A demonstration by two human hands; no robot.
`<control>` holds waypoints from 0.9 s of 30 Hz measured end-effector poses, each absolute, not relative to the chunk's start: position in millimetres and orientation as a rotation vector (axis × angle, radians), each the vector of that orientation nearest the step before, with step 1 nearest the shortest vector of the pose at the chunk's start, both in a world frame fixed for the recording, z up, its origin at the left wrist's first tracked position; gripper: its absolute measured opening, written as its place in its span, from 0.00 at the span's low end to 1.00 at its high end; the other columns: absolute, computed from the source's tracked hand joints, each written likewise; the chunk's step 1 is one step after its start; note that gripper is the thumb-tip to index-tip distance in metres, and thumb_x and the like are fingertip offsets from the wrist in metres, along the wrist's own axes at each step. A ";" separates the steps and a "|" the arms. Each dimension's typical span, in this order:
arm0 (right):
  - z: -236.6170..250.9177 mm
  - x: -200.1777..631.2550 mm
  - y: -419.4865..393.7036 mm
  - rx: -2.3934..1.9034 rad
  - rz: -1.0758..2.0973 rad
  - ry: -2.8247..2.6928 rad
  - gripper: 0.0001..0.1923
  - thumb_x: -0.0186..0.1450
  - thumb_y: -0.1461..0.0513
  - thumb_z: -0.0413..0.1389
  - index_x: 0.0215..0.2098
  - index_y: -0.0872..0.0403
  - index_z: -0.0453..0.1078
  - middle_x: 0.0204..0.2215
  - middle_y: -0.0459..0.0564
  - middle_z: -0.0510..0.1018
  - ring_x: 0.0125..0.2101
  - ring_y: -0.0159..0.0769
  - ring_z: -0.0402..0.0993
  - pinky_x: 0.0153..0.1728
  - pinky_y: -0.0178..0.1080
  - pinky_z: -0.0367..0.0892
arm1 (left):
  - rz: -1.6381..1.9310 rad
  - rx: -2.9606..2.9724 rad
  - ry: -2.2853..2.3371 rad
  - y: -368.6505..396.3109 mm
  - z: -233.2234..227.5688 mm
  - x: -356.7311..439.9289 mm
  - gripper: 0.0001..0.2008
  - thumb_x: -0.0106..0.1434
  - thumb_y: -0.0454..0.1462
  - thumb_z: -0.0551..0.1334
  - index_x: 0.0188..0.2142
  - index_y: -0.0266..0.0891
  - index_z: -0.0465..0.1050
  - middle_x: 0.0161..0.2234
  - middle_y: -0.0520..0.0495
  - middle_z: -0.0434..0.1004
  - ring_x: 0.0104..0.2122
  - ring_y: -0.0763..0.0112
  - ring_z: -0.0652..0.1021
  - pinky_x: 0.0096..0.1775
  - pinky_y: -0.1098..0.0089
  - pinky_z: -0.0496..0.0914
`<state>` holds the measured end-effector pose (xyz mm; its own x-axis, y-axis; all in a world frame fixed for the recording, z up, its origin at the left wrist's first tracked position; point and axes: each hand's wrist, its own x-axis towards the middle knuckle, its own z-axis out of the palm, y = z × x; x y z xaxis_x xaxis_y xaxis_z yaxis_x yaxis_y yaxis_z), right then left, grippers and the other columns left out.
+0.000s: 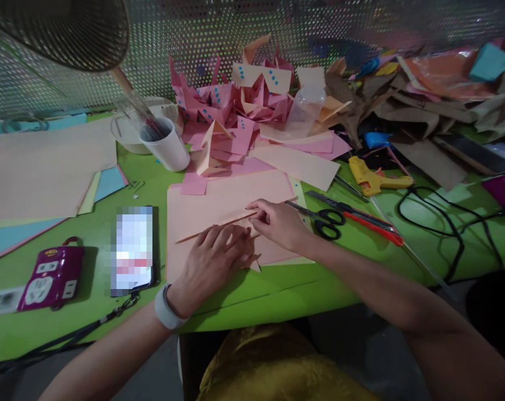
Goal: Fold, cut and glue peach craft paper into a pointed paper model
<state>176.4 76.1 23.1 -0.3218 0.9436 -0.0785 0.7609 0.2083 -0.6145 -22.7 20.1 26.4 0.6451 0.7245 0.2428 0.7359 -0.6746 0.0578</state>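
A peach paper sheet (231,197) lies on the green table (277,292) in front of me. My left hand (212,259) presses flat on its lower part, fingers spread over a folded flap. My right hand (277,223) pinches the raised folded edge of the paper (219,224), a long thin crease running from lower left to upper right. Black-handled scissors (325,218) lie just right of my right hand.
A phone (134,250) and a purple power strip (52,277) lie at the left. A white cup (166,146), a heap of folded pink and peach paper pieces (239,106), a yellow glue gun (373,179), a red-handled tool (377,225) and black cable (444,223) surround the sheet.
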 end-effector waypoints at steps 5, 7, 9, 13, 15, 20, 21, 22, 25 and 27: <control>23.2 177.6 76.6 -1.572 0.852 -2.166 0.13 0.66 0.59 0.54 0.49 0.48 0.72 0.31 0.42 0.82 0.28 0.31 0.75 0.27 0.34 0.59 | -0.362 -2.799 -1.241 20.8 28.7 -20.3 0.15 0.68 0.43 0.59 0.52 0.43 0.70 0.50 0.44 0.74 0.43 0.59 0.73 0.43 0.59 0.71; 23.0 177.9 76.7 -1.563 0.858 -2.168 0.13 0.66 0.59 0.54 0.48 0.48 0.72 0.30 0.41 0.82 0.28 0.30 0.75 0.27 0.34 0.59 | -0.352 -2.792 -1.225 20.8 29.6 -19.7 0.15 0.68 0.43 0.58 0.52 0.41 0.69 0.49 0.43 0.74 0.43 0.59 0.73 0.43 0.59 0.71; 22.9 177.9 76.6 -1.568 0.841 -2.169 0.13 0.66 0.60 0.54 0.48 0.48 0.72 0.30 0.41 0.82 0.28 0.30 0.75 0.27 0.34 0.59 | -0.354 -2.779 -1.212 20.7 29.7 -19.7 0.16 0.68 0.42 0.58 0.53 0.40 0.68 0.49 0.42 0.74 0.43 0.58 0.73 0.43 0.59 0.71; 23.2 177.8 76.0 -1.576 0.815 -2.180 0.13 0.66 0.60 0.54 0.49 0.48 0.72 0.32 0.41 0.82 0.28 0.31 0.75 0.26 0.34 0.58 | -0.365 -2.770 -1.216 20.5 28.6 -20.3 0.18 0.68 0.42 0.59 0.55 0.40 0.68 0.49 0.42 0.74 0.43 0.58 0.73 0.42 0.59 0.71; 23.2 177.8 75.9 -1.579 0.809 -2.185 0.13 0.66 0.59 0.53 0.48 0.48 0.73 0.32 0.42 0.82 0.28 0.31 0.75 0.26 0.35 0.58 | -0.357 -2.772 -1.208 20.7 29.0 -20.1 0.16 0.68 0.42 0.59 0.53 0.42 0.70 0.49 0.42 0.74 0.42 0.59 0.73 0.42 0.59 0.71; 22.1 177.4 76.3 -1.579 0.798 -2.190 0.13 0.66 0.59 0.53 0.48 0.48 0.73 0.32 0.42 0.82 0.30 0.32 0.76 0.27 0.35 0.59 | -0.345 -2.744 -1.127 21.1 32.7 -17.8 0.15 0.69 0.43 0.57 0.52 0.43 0.71 0.49 0.43 0.74 0.43 0.59 0.73 0.42 0.59 0.71; 21.9 177.3 76.4 -1.583 0.791 -2.194 0.13 0.66 0.59 0.53 0.48 0.48 0.73 0.33 0.42 0.82 0.30 0.32 0.76 0.27 0.35 0.59 | -0.340 -2.741 -1.129 21.1 33.3 -17.3 0.15 0.69 0.44 0.57 0.53 0.43 0.70 0.48 0.43 0.74 0.43 0.59 0.73 0.42 0.59 0.71; 21.6 177.2 76.5 -1.586 0.786 -2.199 0.13 0.66 0.59 0.53 0.48 0.47 0.73 0.33 0.43 0.82 0.30 0.32 0.76 0.27 0.35 0.59 | -0.332 -2.741 -1.144 21.0 33.7 -16.9 0.15 0.69 0.44 0.57 0.53 0.44 0.70 0.48 0.43 0.74 0.43 0.60 0.74 0.42 0.59 0.71; 21.1 177.1 76.6 -1.590 0.780 -2.199 0.13 0.66 0.59 0.54 0.48 0.47 0.73 0.33 0.43 0.82 0.30 0.32 0.76 0.26 0.35 0.58 | -0.318 -2.752 -1.188 20.7 33.5 -16.8 0.16 0.68 0.44 0.58 0.53 0.46 0.70 0.48 0.44 0.74 0.43 0.60 0.74 0.43 0.59 0.71; 21.2 177.3 76.5 -1.592 0.775 -2.200 0.13 0.66 0.59 0.53 0.48 0.47 0.73 0.32 0.43 0.82 0.30 0.32 0.76 0.26 0.35 0.58 | -0.321 -2.758 -1.188 20.6 32.6 -17.4 0.16 0.68 0.45 0.58 0.53 0.46 0.70 0.49 0.44 0.73 0.43 0.60 0.73 0.42 0.59 0.71</control>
